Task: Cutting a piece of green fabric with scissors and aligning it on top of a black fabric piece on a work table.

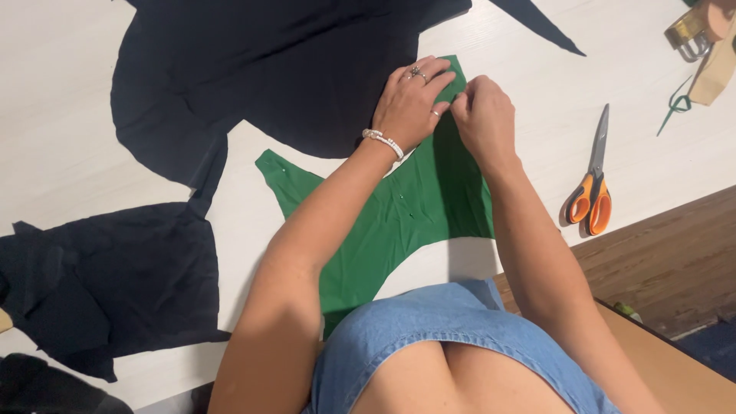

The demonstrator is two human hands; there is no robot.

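Green fabric [399, 211]: a cut piece of plain, matte green cloth lying flat on your white table [61, 138]. One narrow tip points left, a broad lobe runs toward you, and the top tapers up under your hands. Its near edge is cut in a smooth curve. A few tiny pale specks, perhaps pin heads, show on the surface; too small to be sure.

Position: middle of the table, its upper end overlapping the edge of the large black fabric [268, 69]. Your forearms cover part of it.

Left hand [410, 103]: you lay it palm down on the green piece's top end, fingers close together and flat. Rings on two fingers, a pale beaded bracelet [383, 142] at the wrist.

Right hand [483, 115]: you hold it curled, knuckles up, touching the left hand's fingertips at the cloth's upper edge. The fingertips seem to pinch the edge, but they are hidden, so you cannot tell what they grip.

Scissors [594, 184]: orange handles, blades shut, lying to your right, apart from the cloth.

Black scraps [107, 284]: crumpled at the left.

Belt [701, 34]: tan, metal buckle, top right corner.
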